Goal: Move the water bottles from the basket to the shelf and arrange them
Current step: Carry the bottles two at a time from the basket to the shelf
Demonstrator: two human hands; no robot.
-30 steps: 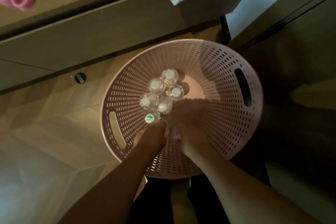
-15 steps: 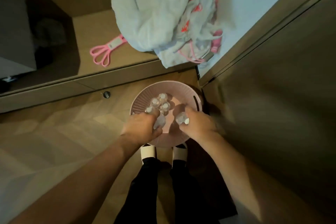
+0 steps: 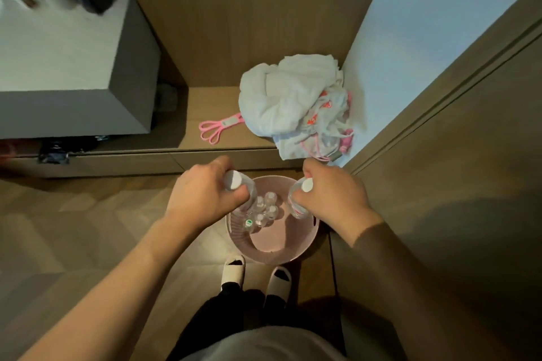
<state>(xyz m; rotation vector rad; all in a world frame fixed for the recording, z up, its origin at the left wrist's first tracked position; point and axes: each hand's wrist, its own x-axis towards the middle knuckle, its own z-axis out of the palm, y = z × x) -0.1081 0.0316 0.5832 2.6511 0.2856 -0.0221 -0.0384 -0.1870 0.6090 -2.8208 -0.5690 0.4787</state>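
Note:
A round pink slotted basket (image 3: 278, 256) stands on the wooden floor just in front of my feet. Several clear water bottles (image 3: 265, 211) with white caps stand upright inside it, one with a green cap. My left hand (image 3: 199, 193) grips a clear bottle (image 3: 234, 180) by its neck, lifted above the basket's left side. My right hand (image 3: 331, 196) holds a second clear bottle (image 3: 305, 186) the same way above the basket's right side. The low wooden shelf (image 3: 205, 114) lies beyond the basket.
A heap of white cloth and a pink-patterned bag (image 3: 296, 102) fills the shelf's right part. A pink looped strap (image 3: 218, 127) lies beside it. A grey cabinet (image 3: 73, 73) juts out at left. A wooden door panel (image 3: 454, 155) stands close on the right.
I have stood up from crouching over the basket. Both hands took a bottle each and have lifted them out, and the view now shows the shelf.

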